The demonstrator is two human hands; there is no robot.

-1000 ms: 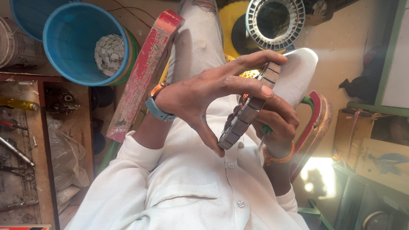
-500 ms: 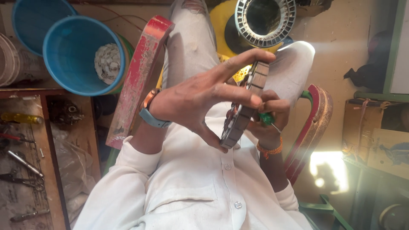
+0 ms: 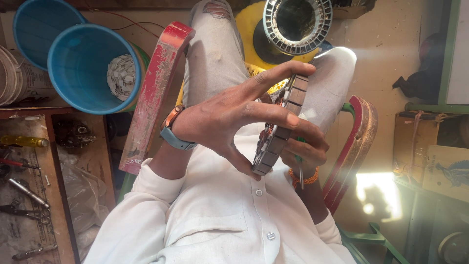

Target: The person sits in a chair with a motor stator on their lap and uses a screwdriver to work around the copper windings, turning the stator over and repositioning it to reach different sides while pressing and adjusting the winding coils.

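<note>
White button-up shirt (image 3: 220, 220) with long sleeves, pale ripped trousers (image 3: 215, 54), blue-strapped wristwatch (image 3: 172, 131) with copper case at left, orange thread band (image 3: 303, 177) at right wrist.

A blue bucket (image 3: 83, 73) holding pale scraps (image 3: 121, 77) stood beside a second blue tub (image 3: 36, 24). A worn red chair arm (image 3: 154, 98) ran alongside. A slotted metal ring (image 3: 297, 24) rested on a yellow base (image 3: 249, 29). Hand tools (image 3: 22, 195) lay on a wooden shelf (image 3: 56, 205).
</note>
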